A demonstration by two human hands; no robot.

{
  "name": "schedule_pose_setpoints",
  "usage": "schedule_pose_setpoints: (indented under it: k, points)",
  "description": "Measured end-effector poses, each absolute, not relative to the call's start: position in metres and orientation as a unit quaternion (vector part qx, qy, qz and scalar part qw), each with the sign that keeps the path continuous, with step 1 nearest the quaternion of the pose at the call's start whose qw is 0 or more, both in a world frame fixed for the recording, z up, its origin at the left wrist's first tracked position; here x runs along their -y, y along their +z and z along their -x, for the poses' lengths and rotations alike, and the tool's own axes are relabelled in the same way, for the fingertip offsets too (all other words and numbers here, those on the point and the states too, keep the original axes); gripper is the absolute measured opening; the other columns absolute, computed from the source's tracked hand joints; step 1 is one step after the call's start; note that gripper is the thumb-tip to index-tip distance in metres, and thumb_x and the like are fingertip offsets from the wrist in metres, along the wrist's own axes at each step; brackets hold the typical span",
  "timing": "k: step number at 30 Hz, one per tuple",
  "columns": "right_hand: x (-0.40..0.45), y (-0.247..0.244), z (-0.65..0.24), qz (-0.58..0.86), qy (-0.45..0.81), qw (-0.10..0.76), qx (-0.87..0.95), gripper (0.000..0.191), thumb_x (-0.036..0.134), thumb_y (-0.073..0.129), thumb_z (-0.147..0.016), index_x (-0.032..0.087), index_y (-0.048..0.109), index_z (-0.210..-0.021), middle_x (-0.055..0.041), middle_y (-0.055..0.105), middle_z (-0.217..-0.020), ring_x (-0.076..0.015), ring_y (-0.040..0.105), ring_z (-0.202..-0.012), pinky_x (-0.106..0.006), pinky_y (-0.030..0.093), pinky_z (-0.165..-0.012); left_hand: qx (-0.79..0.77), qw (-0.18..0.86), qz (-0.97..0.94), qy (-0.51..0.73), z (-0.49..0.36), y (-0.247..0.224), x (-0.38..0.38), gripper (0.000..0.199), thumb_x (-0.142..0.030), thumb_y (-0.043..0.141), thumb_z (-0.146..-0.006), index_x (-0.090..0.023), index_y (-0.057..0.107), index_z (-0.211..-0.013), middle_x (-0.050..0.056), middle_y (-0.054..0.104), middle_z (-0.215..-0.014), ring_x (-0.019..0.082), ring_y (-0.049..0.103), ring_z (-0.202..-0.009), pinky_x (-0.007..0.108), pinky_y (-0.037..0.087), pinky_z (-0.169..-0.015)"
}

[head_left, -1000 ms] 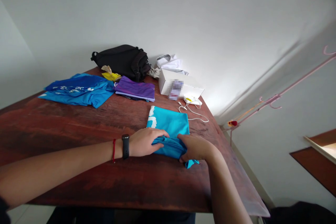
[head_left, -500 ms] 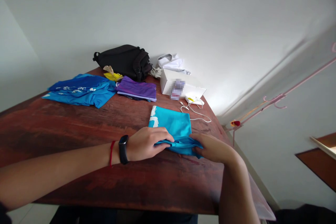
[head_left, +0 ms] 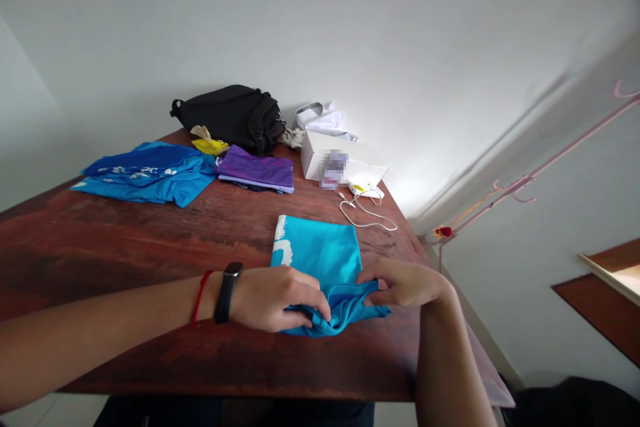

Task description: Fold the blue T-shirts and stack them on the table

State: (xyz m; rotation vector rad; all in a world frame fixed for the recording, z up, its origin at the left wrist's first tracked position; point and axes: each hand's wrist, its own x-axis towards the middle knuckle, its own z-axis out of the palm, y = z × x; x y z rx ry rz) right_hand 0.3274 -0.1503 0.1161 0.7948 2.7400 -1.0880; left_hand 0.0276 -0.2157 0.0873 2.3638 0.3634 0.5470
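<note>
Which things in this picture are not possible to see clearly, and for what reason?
In the head view:
Detail under the mosaic patch over the white box: pixelated.
Turquoise cloth beneath the left hand: hidden by that hand.
Layers under the purple folded cloth: mostly covered by it.
Pink hook rail: cut off by right edge.

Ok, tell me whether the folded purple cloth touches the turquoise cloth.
Apart: the head view shows a strip of bare tabletop between the folded purple cloth and the turquoise cloth.
</note>
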Motion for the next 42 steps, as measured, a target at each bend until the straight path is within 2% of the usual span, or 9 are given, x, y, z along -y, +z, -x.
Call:
schedule_pose_setpoints:
  k: [5, 9, 12, 18, 20, 24, 27, 34, 42]
  points:
    - [0.143, 0.118, -0.328, -0.21, -0.459, 0.041, -0.862, 0.026, 0.039, 0.068, -0.09, 0.014, 0.074, -0.096, -0.0046, 0.071, -0.09, -0.0158, 0.061, -0.08, -0.026, 0.05, -0.073, -0.191, 0.396, -0.873, 0.213, -0.024, 0.104, 0.221, 0.026, -0.021, 0.071, -0.09, -0.022, 0.068, -0.116, 0.005, 0.072, -0.104, 0.019, 0.068, -0.097, 0.025, 0.051, -0.086]
    - [0.129, 0.103, -0.33, -0.289, -0.514, -0.059, -0.806, 0.038, 0.046, 0.068, -0.09, 0.017, 0.071, -0.113, -0.0078, 0.072, -0.105, -0.0217, 0.064, -0.094, -0.034, 0.053, -0.083, -0.315, 0.411, -0.817, 0.255, -0.008, 0.1, 0.189, 0.03, -0.031, 0.07, -0.089, -0.021, 0.067, -0.117, 0.006, 0.07, -0.112, 0.022, 0.065, -0.106, 0.031, 0.051, -0.088]
    - [0.114, 0.08, -0.322, -0.363, -0.513, -0.135, -0.766, 0.045, 0.054, 0.069, -0.086, 0.019, 0.07, -0.115, -0.0074, 0.071, -0.101, -0.0243, 0.064, -0.095, -0.036, 0.054, -0.082, -0.386, 0.415, -0.786, 0.246, 0.007, 0.084, 0.161, 0.036, -0.038, 0.069, -0.087, -0.017, 0.065, -0.115, 0.008, 0.07, -0.108, 0.025, 0.065, -0.103, 0.035, 0.052, -0.088]
    - [0.099, 0.051, -0.301, -0.455, -0.466, -0.216, -0.727, 0.04, 0.055, 0.068, -0.084, 0.018, 0.071, -0.1, -0.0041, 0.069, -0.088, -0.0183, 0.06, -0.076, -0.028, 0.049, -0.065, -0.503, 0.482, -0.709, 0.115, 0.02, 0.071, 0.15, 0.069, -0.055, 0.066, -0.082, -0.021, 0.045, -0.138, 0.01, 0.068, -0.113, 0.018, 0.065, -0.062, 0.027, 0.051, -0.049]
    - [0.098, 0.048, -0.298, -0.482, -0.445, -0.232, -0.718, 0.04, 0.055, 0.067, -0.084, 0.018, 0.071, -0.099, -0.0041, 0.069, -0.086, -0.0187, 0.061, -0.075, -0.028, 0.048, -0.062, -0.506, 0.443, -0.731, 0.118, 0.021, 0.072, 0.151, 0.066, -0.05, 0.067, -0.081, -0.022, 0.047, -0.138, 0.01, 0.069, -0.114, 0.017, 0.064, -0.059, 0.027, 0.051, -0.05]
    - [0.093, 0.04, -0.296, -0.511, -0.378, -0.263, -0.726, 0.038, 0.052, 0.063, -0.086, 0.016, 0.07, -0.097, -0.005, 0.069, -0.084, -0.0205, 0.062, -0.077, -0.028, 0.048, -0.062, -0.472, 0.356, -0.78, 0.205, 0.027, 0.071, 0.141, 0.045, -0.041, 0.065, -0.084, -0.02, 0.063, -0.123, 0.008, 0.07, -0.118, 0.023, 0.068, -0.09, 0.029, 0.052, -0.077]
    - [0.087, 0.031, -0.292, -0.509, -0.312, -0.3, -0.744, 0.036, 0.05, 0.06, -0.088, 0.016, 0.069, -0.096, -0.0062, 0.07, -0.088, -0.0231, 0.064, -0.083, -0.032, 0.051, -0.072, -0.457, 0.35, -0.787, 0.222, 0.033, 0.066, 0.132, 0.04, -0.042, 0.063, -0.086, -0.02, 0.066, -0.119, 0.006, 0.07, -0.119, 0.025, 0.066, -0.102, 0.03, 0.05, -0.086]
    - [0.082, 0.018, -0.288, -0.524, -0.244, -0.285, -0.765, 0.033, 0.047, 0.06, -0.087, 0.018, 0.069, -0.101, -0.0062, 0.072, -0.091, -0.0239, 0.065, -0.087, -0.036, 0.051, -0.079, -0.495, 0.4, -0.756, 0.153, 0.039, 0.052, 0.123, 0.053, -0.05, 0.058, -0.086, -0.016, 0.059, -0.126, 0.007, 0.072, -0.095, 0.017, 0.063, -0.059, 0.026, 0.046, -0.055]
    - [0.081, 0.017, -0.291, -0.544, -0.233, -0.284, -0.755, 0.037, 0.045, 0.062, -0.086, 0.015, 0.071, -0.104, -0.008, 0.072, -0.091, -0.024, 0.065, -0.084, -0.036, 0.051, -0.078, -0.543, 0.335, -0.758, 0.135, 0.044, 0.051, 0.118, 0.052, -0.053, 0.064, -0.084, -0.019, 0.062, -0.124, 0.003, 0.069, -0.081, 0.018, 0.062, -0.057, 0.026, 0.045, -0.053]
